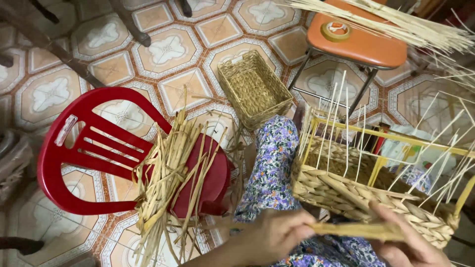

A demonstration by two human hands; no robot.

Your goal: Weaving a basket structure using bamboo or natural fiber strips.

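Left hand (277, 235) is closing its fingers around the near end of a flat straw-coloured strand (356, 230), and the right hand (408, 242) is pinching the same strand further along to the right, so the strip is being held taut and level between the two, right against the near wall of the half-woven basket (346, 195). That basket is sitting on the lap, at the near right, built around a yellow wire frame (391, 136) that is keeping the walls square while thin pale stakes (341, 123) are sticking up out of it, seemingly waiting to be woven around. Holding the strand low and close to the top woven row looks like the way to feed it in without slack. Just left of the floral-trousered knee (272, 163), a red plastic chair (89, 153) is serving as a rack, with a bundle of dried strands (170, 183) draped over its seat within easy reach of the left hand. Further off, a finished small woven basket (255, 89) is resting on the tiled floor (173, 49), and an orange stool (356, 42) at the far right is carrying a roll of tape (335, 30) and a spray of fine reeds (396, 22).
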